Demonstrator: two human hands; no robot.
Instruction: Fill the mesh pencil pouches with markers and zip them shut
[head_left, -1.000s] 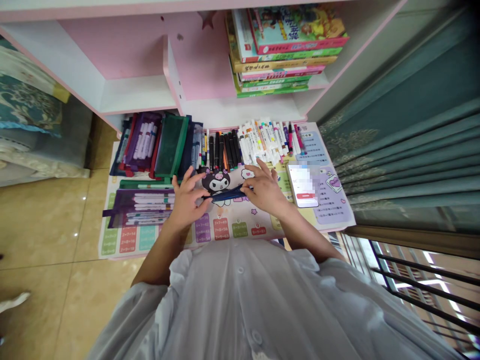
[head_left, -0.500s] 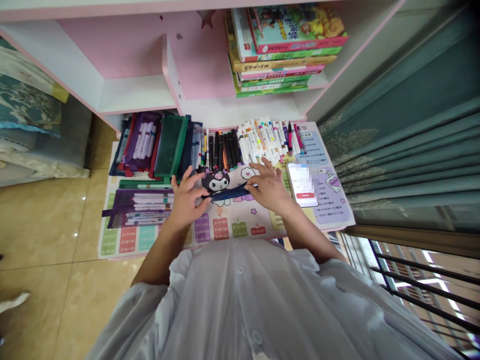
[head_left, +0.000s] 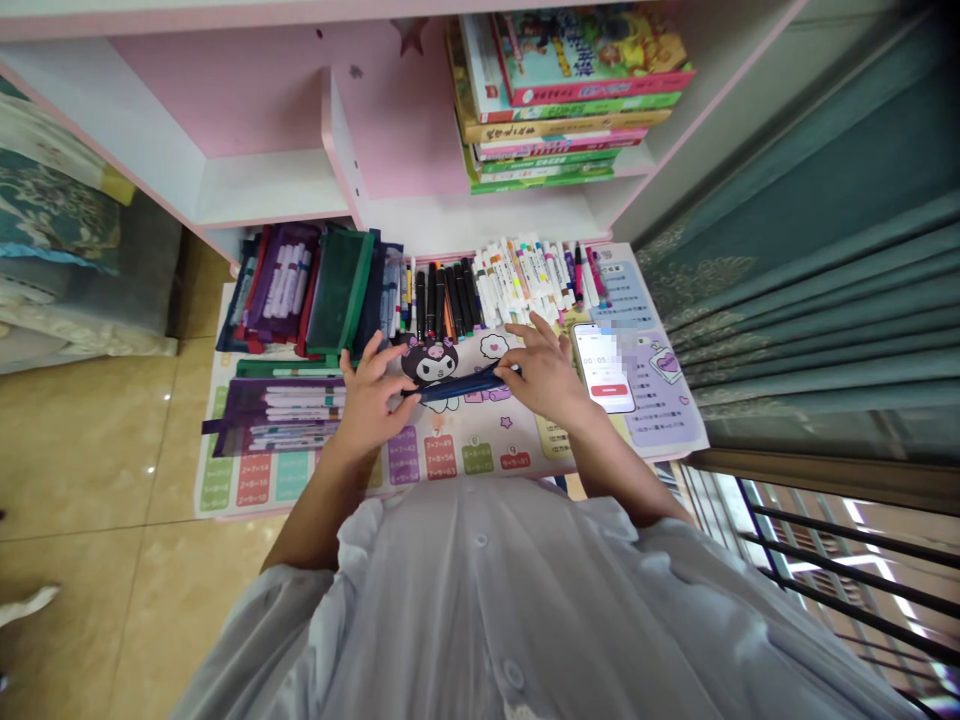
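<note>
Between my hands is a dark blue pouch (head_left: 461, 384), held by its two ends above the printed desk mat (head_left: 420, 470) and seen nearly edge-on. My left hand (head_left: 373, 395) pinches its left end between thumb and finger, the other fingers spread. My right hand (head_left: 544, 372) pinches the right end the same way. Behind the pouch lie black markers (head_left: 441, 300) in a row and a heap of white markers (head_left: 525, 278). Left of my left hand is a purple mesh pouch (head_left: 247, 415) with white pens in it.
At the back left lie filled pouches, among them a green pouch (head_left: 341, 290) and a purple pouch (head_left: 283, 275). A phone (head_left: 604, 365) with a lit screen lies right of my right hand. Stacked books (head_left: 570, 120) stand on the shelf (head_left: 420, 215) behind. A curtain (head_left: 795, 280) hangs at right.
The blue pouch has turned slightly between my hands, so a little more of its side shows. Both hands keep their pinch at its ends and have barely moved.
</note>
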